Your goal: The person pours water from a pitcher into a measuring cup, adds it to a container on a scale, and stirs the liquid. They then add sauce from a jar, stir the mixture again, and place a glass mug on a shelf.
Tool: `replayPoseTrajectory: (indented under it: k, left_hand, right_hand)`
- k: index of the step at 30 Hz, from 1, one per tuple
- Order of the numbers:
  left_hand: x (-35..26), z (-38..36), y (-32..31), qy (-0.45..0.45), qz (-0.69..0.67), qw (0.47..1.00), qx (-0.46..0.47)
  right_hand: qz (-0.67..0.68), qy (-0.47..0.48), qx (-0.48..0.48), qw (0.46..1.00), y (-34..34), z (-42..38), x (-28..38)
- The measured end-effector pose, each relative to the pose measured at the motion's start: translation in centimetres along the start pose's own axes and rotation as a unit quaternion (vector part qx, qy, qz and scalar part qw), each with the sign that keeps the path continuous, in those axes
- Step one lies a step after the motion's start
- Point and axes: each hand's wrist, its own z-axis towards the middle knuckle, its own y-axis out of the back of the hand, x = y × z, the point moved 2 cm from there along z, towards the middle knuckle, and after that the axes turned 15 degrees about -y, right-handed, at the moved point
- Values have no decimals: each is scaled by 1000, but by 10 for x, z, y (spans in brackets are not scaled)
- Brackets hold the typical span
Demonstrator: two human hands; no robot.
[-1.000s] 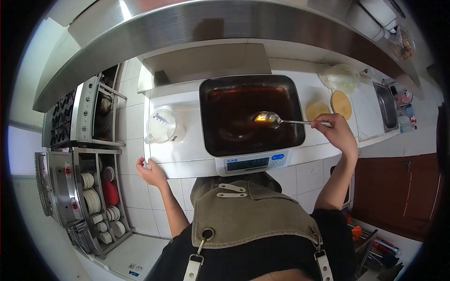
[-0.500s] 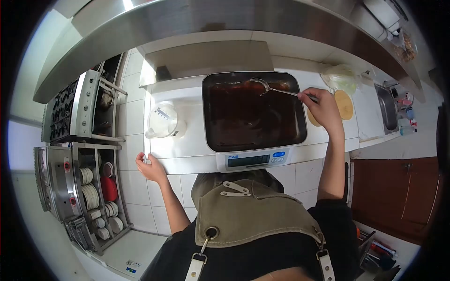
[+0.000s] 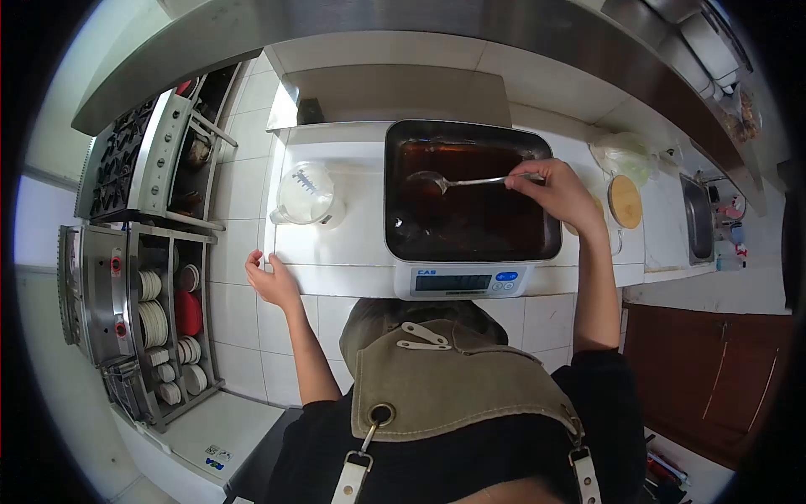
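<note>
My right hand (image 3: pixel 557 195) grips the handle of a metal spoon (image 3: pixel 474 181), whose bowl is at the left part of a dark rectangular pan (image 3: pixel 557 245). Dark reddish-brown liquid (image 3: pixel 470 220) covers the pan's bottom. Beneath the pan is a white CAS digital scale (image 3: pixel 403 286); its display digits are too dim to read. At the counter's front left corner, my left hand (image 3: pixel 274 280) has its fingers apart and holds nothing. Behind that hand stands a clear measuring jug (image 3: pixel 304 197) with blue markings.
Round wooden lids (image 3: pixel 624 202) and a clear plastic bag (image 3: pixel 623 157) lie right of the pan, before a sink (image 3: pixel 698 220). A steel shelf (image 3: pixel 403 18) overhangs the counter (image 3: pixel 344 248). A stove (image 3: pixel 126 160) and a rack of plates (image 3: pixel 172 319) stand left.
The spoon has moved from the pan's far edge toward me and left within the pan, lying more level. My right hand came nearer with it. My left hand stays by the counter corner.
</note>
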Motion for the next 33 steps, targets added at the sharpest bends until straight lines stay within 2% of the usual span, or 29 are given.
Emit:
replayPoseTrajectory:
  k: [3,7,9,16,18,23,25,31,33]
  left_hand:
    - [-2,0,0,0,2,1000,1]
    - [-3,0,0,-3,-5,1000,-12]
    - [-4,1,0,-2,-6,1000,-13]
    - [-3,0,0,-8,-14,1000,-16]
    - [-2,0,0,-18,-27,999,-25]
    - [-2,0,0,-13,-15,1000,-14]
    - [-1,0,-1,-14,-18,1000,-15]
    - [-2,1,0,-16,-6,1000,-13]
    - [-2,0,0,-10,-9,1000,-9]
  right_hand:
    - [-3,-22,51,998,-2,-10,-2]
    - [8,-20,71,997,-2,-25,-11]
    - [-17,-62,100,993,0,-32,-12]
    - [57,-88,88,991,16,-55,-27]
    - [115,-97,46,988,22,-64,-35]
    - [124,-90,-47,987,38,-90,-37]
    - [142,-90,-141,976,44,-100,-35]
    - [98,-100,-253,957,51,-115,-37]
    - [69,-38,-342,937,46,-113,-35]
